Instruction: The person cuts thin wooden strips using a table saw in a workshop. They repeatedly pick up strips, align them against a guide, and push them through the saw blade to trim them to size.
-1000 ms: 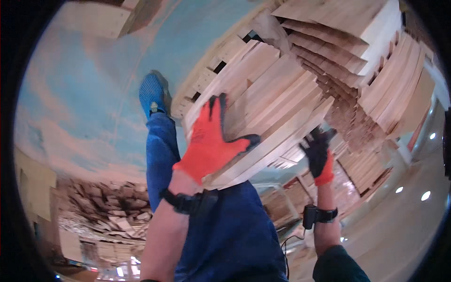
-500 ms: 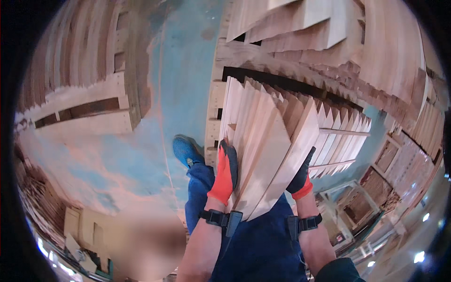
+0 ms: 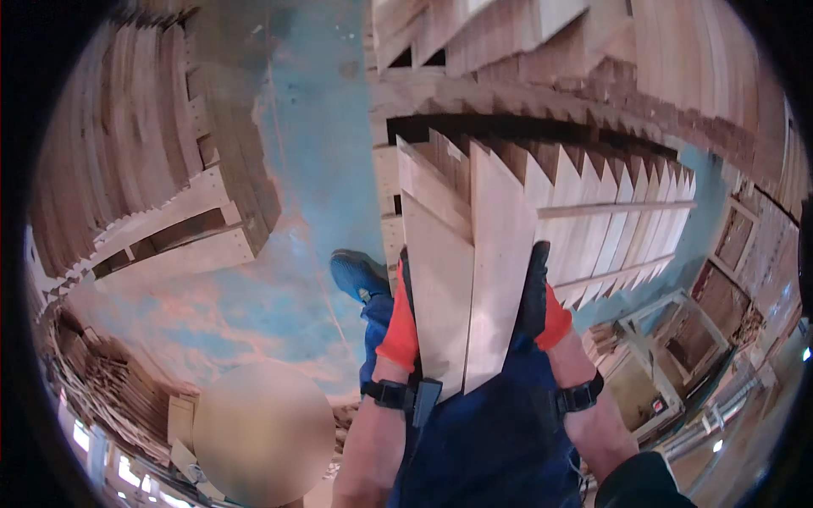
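Note:
Between my two gloved hands stands a bundle of pale wooden boards [image 3: 436, 292] with slanted ends. My left hand [image 3: 404, 309], in an orange and black glove, presses along the bundle's left side. On the opposite side my right hand [image 3: 539, 300], gloved alike, lies against the outer board [image 3: 498, 254]. The fingers of both hands are partly hidden by the wood. Just right of the bundle, a row of similar angled boards [image 3: 614, 190] rests with thin cross strips [image 3: 618, 208] over it.
A wooden pallet [image 3: 385, 182] shows left of the bundle. Long boards are stacked at the far right [image 3: 694, 59] and on another pallet [image 3: 182, 262] at left. The blue, worn floor [image 3: 318, 169] runs between them. Frames [image 3: 677, 339] stand at the right.
The boards between my hands, fanned apart before, now sit closer together and more evenly. My right hand has moved slightly up. The whole view has turned a little.

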Motion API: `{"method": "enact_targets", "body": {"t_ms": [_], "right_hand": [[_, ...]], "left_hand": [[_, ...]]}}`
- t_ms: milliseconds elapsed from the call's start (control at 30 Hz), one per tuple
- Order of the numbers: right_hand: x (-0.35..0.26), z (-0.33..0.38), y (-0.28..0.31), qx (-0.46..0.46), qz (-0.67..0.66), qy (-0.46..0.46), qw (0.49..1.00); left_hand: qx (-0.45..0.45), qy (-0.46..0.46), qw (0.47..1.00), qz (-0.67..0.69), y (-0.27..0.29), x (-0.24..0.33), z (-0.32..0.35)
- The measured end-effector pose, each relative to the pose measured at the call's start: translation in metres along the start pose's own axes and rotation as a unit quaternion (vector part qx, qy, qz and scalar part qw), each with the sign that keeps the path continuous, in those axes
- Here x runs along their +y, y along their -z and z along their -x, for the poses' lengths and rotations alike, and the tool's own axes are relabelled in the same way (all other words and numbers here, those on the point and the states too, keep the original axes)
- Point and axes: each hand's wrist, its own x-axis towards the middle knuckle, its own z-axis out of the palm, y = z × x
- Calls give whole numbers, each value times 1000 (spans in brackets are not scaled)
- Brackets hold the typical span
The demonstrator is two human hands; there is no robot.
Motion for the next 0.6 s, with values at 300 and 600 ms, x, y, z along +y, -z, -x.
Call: {"method": "enact_targets", "body": {"t_ms": [300,600], "right_hand": [[76,20,41,85,-148,66,983],[262,41,44,36,-597,-88,797]], "left_hand": [[-71,-278,934,-214,14,55,6],[-125,-334,700,-619,-148,167,23]]}}
